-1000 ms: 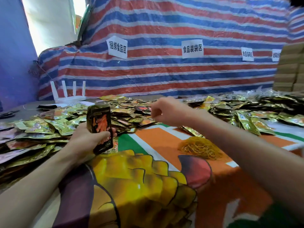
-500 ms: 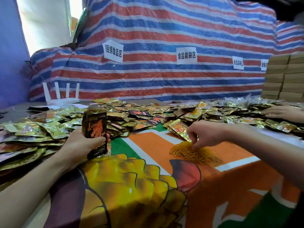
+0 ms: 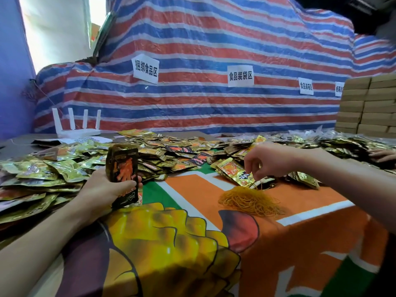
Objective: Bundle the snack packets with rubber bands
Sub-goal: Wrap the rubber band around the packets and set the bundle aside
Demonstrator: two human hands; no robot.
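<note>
Pinching rubber bands off their pile with right hand; left hand is gripping the packet stack. Risk: tangled extras tagging along, stack fanning.

The left hand sits low at the left, its fingers curled round an upright stack of packets, with the bare left forearm stretching in from the lower corner. The right hand droops from a bent wrist, fingertips pointing down and pinching rubber bands.
</note>
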